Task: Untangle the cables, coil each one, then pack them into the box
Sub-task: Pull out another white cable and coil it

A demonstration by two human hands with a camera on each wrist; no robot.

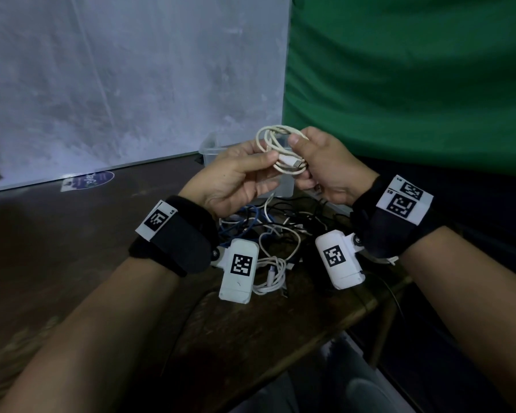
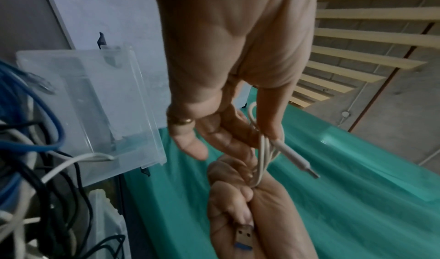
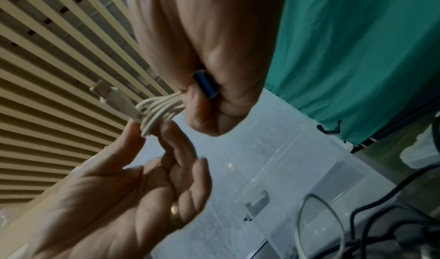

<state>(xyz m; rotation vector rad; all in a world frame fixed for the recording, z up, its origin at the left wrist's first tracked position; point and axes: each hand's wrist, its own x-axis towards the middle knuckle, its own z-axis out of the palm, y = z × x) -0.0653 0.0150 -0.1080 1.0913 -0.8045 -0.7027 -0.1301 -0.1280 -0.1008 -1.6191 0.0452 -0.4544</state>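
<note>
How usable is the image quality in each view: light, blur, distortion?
Head view: dim light, dark table, yet the white cable between left hand and right hand reads clearly; edges bend from the wide lens. Left wrist view: palm close and soft, plug tip fairly sharp. Right wrist view: nearby fingers slightly blurred, clear box hazy.

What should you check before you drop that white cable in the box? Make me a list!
1. White cable wound into loops: ok.
2. Both hands holding it: ok; left hand pinches one side, right hand grips the other.
3. Ends tucked in: not ok; the small plug sticks out, and the blue USB plug sits inside the right fist.
4. Clear box open and near: ok, right behind the hands.
5. Room in the box: ok, it looks empty.
6. Free of the cable pile on the table: ok.
</note>
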